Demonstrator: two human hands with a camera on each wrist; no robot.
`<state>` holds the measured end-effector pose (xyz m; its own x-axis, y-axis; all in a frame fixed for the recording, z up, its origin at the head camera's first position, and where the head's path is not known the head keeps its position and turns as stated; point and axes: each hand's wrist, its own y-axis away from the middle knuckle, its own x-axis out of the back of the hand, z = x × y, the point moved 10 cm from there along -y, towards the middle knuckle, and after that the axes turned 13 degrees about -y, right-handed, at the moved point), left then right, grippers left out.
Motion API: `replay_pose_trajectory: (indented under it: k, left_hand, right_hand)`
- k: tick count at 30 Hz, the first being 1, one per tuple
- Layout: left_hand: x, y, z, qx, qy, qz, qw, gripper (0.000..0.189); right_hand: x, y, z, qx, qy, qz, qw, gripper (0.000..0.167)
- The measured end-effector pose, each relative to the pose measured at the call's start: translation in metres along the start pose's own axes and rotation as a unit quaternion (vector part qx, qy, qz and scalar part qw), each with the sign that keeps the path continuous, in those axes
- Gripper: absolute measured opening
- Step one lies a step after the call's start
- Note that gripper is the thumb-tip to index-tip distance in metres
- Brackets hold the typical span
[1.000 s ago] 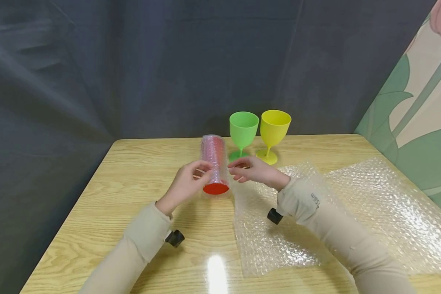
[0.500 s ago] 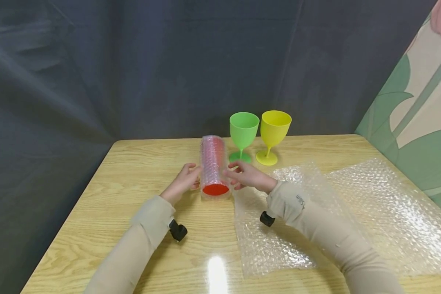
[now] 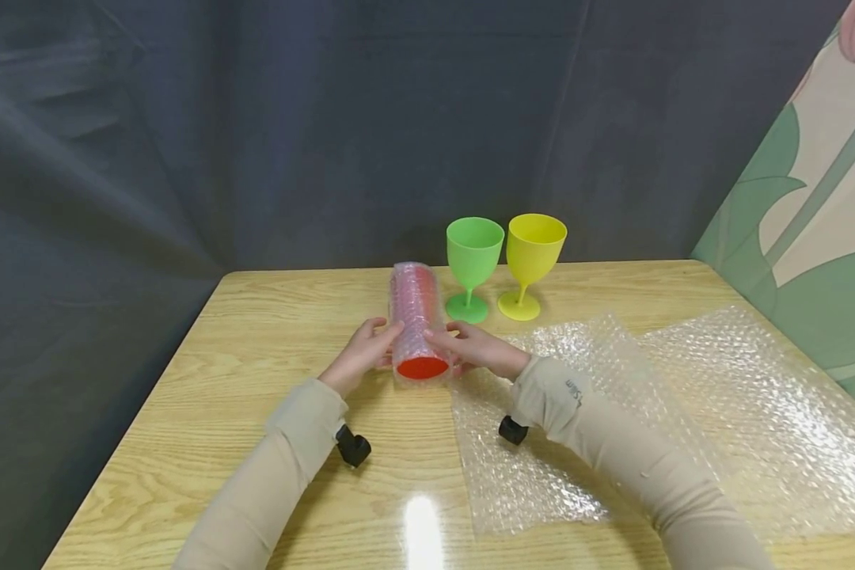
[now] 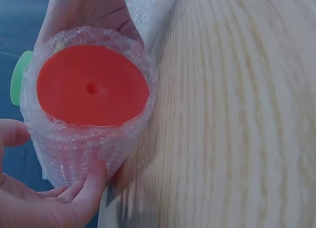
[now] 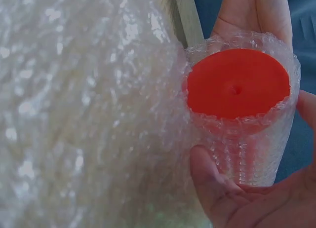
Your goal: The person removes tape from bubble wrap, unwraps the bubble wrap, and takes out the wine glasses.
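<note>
A red goblet [image 3: 413, 301] lies on its side, rolled in bubble wrap, with its round red foot [image 4: 91, 87] facing me. The wrap blurs the rest of its shape. My left hand [image 3: 359, 353] grips the roll's left side near the foot, thumb on top and fingers lower down. From the right side my right hand [image 3: 483, 350] holds it the same way, as the right wrist view shows with its fingers against the wrap [image 5: 247, 154]. Just behind my right hand stand an upright green goblet [image 3: 473, 257] and, beside it, a yellow goblet [image 3: 533, 253].
Two loose sheets of bubble wrap lie flat on the right: a nearer sheet [image 3: 499, 475] under my right forearm and a farther sheet [image 3: 777, 419]. The wooden table [image 3: 256, 317] ends at a dark curtain [image 3: 399, 134] behind. A patterned panel [image 3: 826, 237] borders the right side.
My left hand has come off the roll's top to its left side, and my right hand has closed in from the right. Both now hold the wrapped goblet, which has hardly moved.
</note>
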<state>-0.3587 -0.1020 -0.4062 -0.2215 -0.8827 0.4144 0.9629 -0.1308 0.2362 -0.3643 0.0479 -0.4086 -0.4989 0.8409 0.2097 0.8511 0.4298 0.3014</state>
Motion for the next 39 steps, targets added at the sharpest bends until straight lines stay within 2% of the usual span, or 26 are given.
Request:
replay_pose_trajectory:
  k: [4,8,13,17,21,26,31,34,39]
  left_hand:
    - [0.000,0.002,0.001,0.002,0.013,0.001,0.9999,0.071]
    - [0.000,0.006,0.007,-0.017,0.035,0.000,0.9993,0.071]
    - [0.001,0.011,0.012,-0.027,0.058,0.002,0.9979,0.065]
    - [0.005,0.017,0.016,-0.020,0.053,0.015,0.9983,0.058]
    - [0.011,0.027,0.025,-0.029,0.060,0.034,0.9972,0.056]
    - [0.020,0.040,0.036,-0.050,0.100,0.052,0.9924,0.054]
    - [0.023,0.049,0.043,-0.061,0.139,0.049,0.9871,0.051]
    - [0.023,0.053,0.049,-0.069,0.143,0.044,0.9863,0.051]
    - [0.018,0.059,0.057,-0.087,0.127,0.018,0.9879,0.065]
  right_hand:
    - [-0.001,0.002,-0.001,0.005,-0.009,-0.011,0.9999,0.071]
    - [-0.003,0.005,-0.006,0.018,-0.031,-0.030,0.9989,0.067]
    - [-0.004,0.011,-0.009,0.028,-0.049,-0.033,0.9978,0.073]
    - [-0.007,0.019,-0.015,0.036,-0.069,-0.044,0.9960,0.073]
    - [-0.011,0.030,-0.023,0.051,-0.089,-0.055,0.9932,0.067]
    - [-0.016,0.047,-0.036,0.082,-0.086,-0.069,0.9905,0.072]
    - [-0.022,0.066,-0.043,0.088,-0.080,-0.089,0.9889,0.077]
    - [-0.021,0.075,-0.045,0.086,-0.065,-0.093,0.9898,0.076]
    - [-0.021,0.088,-0.048,0.099,-0.051,-0.110,0.9877,0.080]
